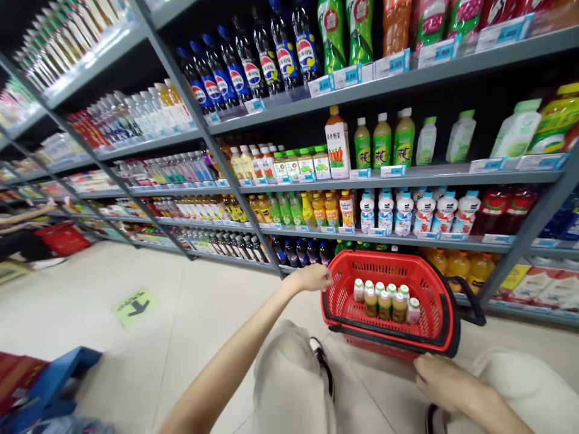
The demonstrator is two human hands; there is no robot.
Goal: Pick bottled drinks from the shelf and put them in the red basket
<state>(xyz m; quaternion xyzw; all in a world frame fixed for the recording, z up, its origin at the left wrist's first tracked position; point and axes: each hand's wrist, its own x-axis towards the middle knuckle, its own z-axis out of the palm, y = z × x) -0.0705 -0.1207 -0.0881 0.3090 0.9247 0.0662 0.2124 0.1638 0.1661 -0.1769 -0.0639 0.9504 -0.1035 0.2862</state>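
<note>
A red shopping basket (423,278) with black handles stands on the floor in front of the drink shelves. Several small bottles (385,299) with white and green caps stand inside it. My left hand (313,278) reaches out to the basket's far left rim, fingers curled at its edge. My right hand (441,378) rests on the near rim of the basket, fingers bent against it. My knees in light trousers show below, one on each side.
Grey metal shelves (398,179) full of bottled drinks run along the right and back. The pale tiled floor has a green arrow sticker (135,306). A blue object (54,380) lies at bottom left. Another person with a red basket (63,239) crouches at far left.
</note>
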